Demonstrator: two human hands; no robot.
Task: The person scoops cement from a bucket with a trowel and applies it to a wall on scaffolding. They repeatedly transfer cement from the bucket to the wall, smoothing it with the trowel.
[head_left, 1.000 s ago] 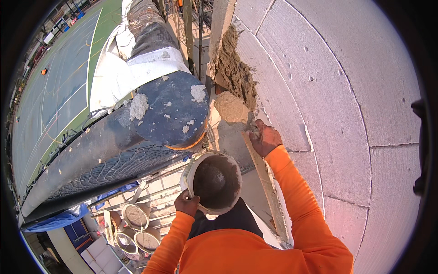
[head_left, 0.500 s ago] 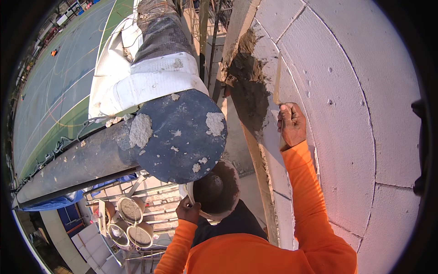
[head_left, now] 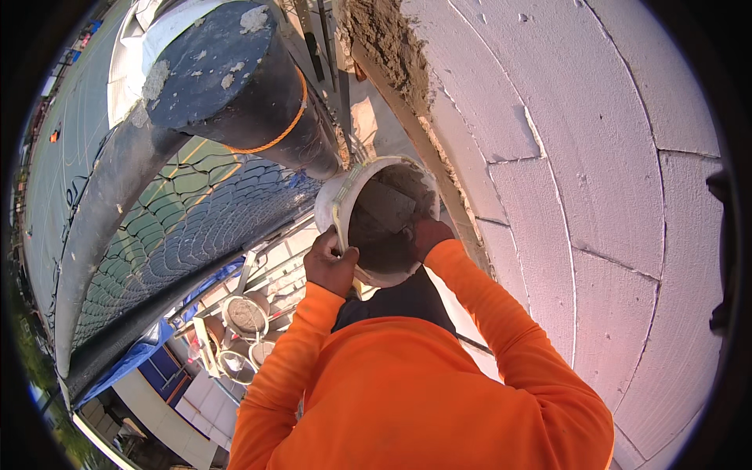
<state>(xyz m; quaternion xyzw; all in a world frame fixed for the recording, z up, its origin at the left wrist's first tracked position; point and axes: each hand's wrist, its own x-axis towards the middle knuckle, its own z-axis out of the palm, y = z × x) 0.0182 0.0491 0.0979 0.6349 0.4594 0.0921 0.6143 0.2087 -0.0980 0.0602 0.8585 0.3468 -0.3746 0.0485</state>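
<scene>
A pale bucket (head_left: 331,202) with wet grey mortar (head_left: 368,243) inside is tilted in front of my body. My left hand (head_left: 330,265) is closed on its near left rim, thumb at the edge. My right hand (head_left: 429,235) reaches over the right side into the bucket, fingers wrapped round the handle of a trowel. The flat trowel blade (head_left: 385,205) lies against the mortar inside; the handle is mostly hidden by my hand. Beyond the bucket, rough brown mortar (head_left: 389,51) coats the end of the block wall (head_left: 548,196).
A dark round pipe (head_left: 215,70) with mortar splashes and an orange rope stands at the upper left. Wire netting (head_left: 196,200) hangs beneath it. Several buckets (head_left: 245,315) sit on scaffold boards below left. A green court (head_left: 74,157) lies far below.
My right hand has come down from the mortared wall edge into the bucket with the trowel. The view has shifted, and more of the bucket shows. My left hand still grips the rim.
</scene>
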